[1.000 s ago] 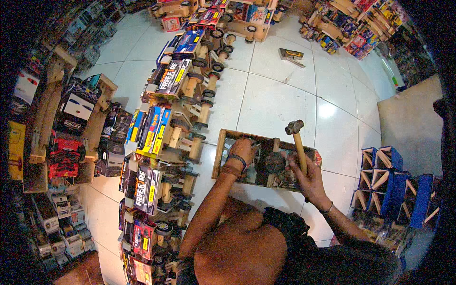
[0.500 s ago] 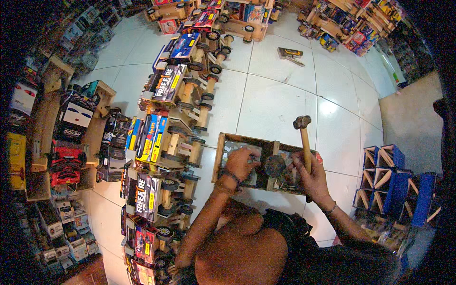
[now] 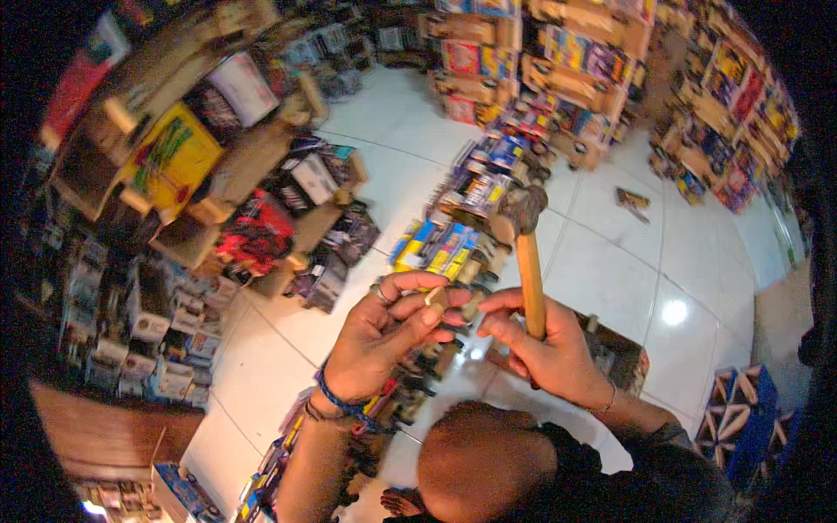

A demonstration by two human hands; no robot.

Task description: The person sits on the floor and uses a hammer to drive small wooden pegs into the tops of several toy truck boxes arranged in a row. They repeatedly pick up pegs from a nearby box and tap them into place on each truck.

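My left hand (image 3: 362,353) is raised, pinching a small pale wooden piece (image 3: 435,298) between thumb and fingers. Close by on its right, my right hand (image 3: 558,353) grips the wooden handle of a hammer (image 3: 530,279), its dark head up; the thumb and index finger of that hand reach toward the left fingertips. Partly hidden behind my right hand, a shallow wooden box (image 3: 628,356) lies on the floor. What it contains is mostly covered or blurred.
A long row of wooden-wheeled toy trucks (image 3: 449,244) runs across the white tiled floor (image 3: 602,253). More toy vehicles (image 3: 257,231) stand at left, and stacked trucks (image 3: 567,61) at the back. Blue triangular-braced pieces (image 3: 737,405) sit at right; a small dark tool (image 3: 632,206) lies beyond.
Both hands have come up from the wooden box, the right one still holding the hammer. My left hand now shows a small wooden piece. The view has swung left.
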